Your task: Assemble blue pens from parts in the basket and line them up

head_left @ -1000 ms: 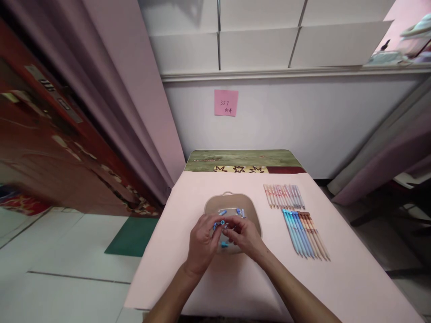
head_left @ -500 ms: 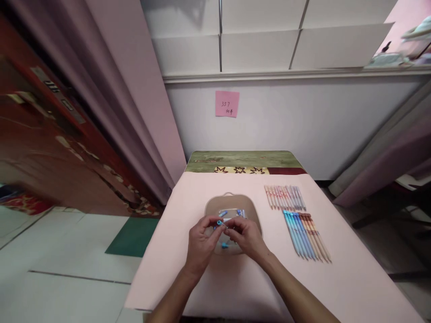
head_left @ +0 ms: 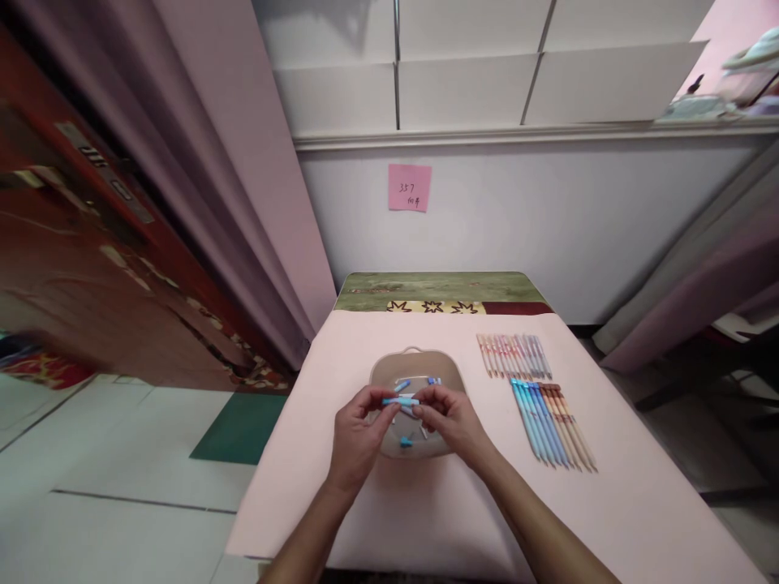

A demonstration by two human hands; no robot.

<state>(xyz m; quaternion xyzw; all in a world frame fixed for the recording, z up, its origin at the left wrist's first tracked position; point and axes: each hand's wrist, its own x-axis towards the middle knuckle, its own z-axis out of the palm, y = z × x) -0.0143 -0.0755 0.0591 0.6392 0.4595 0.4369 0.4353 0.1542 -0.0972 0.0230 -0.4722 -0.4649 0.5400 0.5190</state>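
Apparently, both hands (head_left: pixel 398 426) pinch blue piece (head_left: pixel 400 401) above basin (head_left: pixel 459 381); pink cloth (head_left: pixel 292 487) open leftward.

We face a pale wall (head_left: pixel 499 211), where a pink note (head_left: pixel 410 188) sticks toward twelve o'clock. Above it, a light ledge (head_left: pixel 517 134) runs beneath white panels (head_left: pixel 466 89), the leftmost catching a soft grey shadow. At ten o'clock we see a mauve curtain (head_left: pixel 213 178) beside a reddish door (head_left: pixel 91 284); at eight, a green mat (head_left: pixel 237 426) lies on pale floor tiles (head_left: pixel 122 503). Another curtain (head_left: pixel 687 268) hangs at three. Our tabletop (head_left: pixel 292 487) wears a pink cover, its far edge showing green, yellow and dark red.
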